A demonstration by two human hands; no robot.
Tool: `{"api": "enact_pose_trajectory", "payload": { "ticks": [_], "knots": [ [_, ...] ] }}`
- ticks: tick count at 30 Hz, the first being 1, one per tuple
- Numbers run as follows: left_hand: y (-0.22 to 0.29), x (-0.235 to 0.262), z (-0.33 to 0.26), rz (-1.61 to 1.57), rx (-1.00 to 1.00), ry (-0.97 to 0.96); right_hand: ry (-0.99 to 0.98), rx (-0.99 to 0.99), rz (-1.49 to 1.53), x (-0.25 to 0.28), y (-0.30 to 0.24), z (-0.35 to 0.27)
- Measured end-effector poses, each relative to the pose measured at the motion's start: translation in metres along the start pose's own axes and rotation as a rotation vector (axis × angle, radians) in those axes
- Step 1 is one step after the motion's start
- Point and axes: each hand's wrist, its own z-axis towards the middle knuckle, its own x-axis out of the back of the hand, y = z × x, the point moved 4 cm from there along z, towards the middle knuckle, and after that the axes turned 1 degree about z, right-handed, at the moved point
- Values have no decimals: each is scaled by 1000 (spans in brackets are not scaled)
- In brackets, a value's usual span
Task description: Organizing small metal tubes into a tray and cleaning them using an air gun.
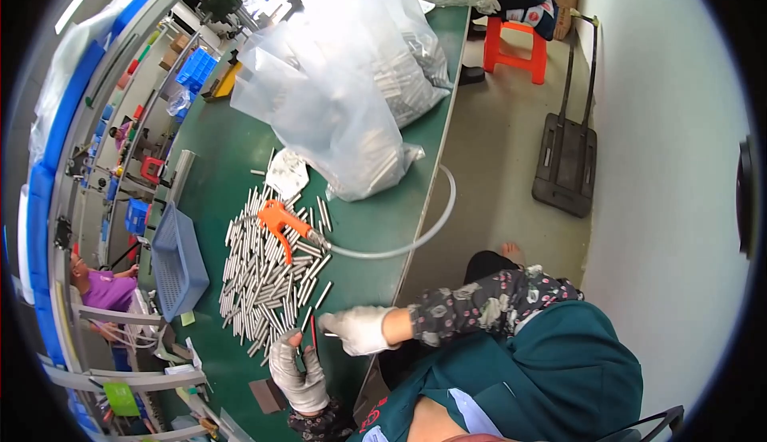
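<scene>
At the near edge of a heap of short silver metal rods [260, 282] are both my hands, in white gloves. My left hand [297, 374] has bare fingertips; its fingers and thumb curve apart, with no object visible between them. To its right, my right hand [357, 331] is closed, and a small silvery end like one of the rods shows at its fingertips. A thin red stick [313, 330] stands out between the two hands; whether either touches it I cannot tell. An orange air blow gun [280, 220] rests on the heap, its clear hose [383, 253] curving off the table edge.
Large clear plastic bags [335, 138] of metal parts stand on the green table [228, 134] beyond the heap. A blue-grey basket [177, 262] is at the left edge, and a brown block [268, 396] near my left hand. An orange stool [515, 51] and folded trolley [566, 162] are at right.
</scene>
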Motion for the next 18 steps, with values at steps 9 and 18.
{"api": "enact_pose_trajectory", "payload": {
  "ticks": [9,18],
  "knots": [
    [91,-47,124,-49,-324,-103,-72,-167,1290,130,51,-137],
    [219,-121,235,-313,-551,-168,633,-260,1583,294,86,-274]
  ]
}}
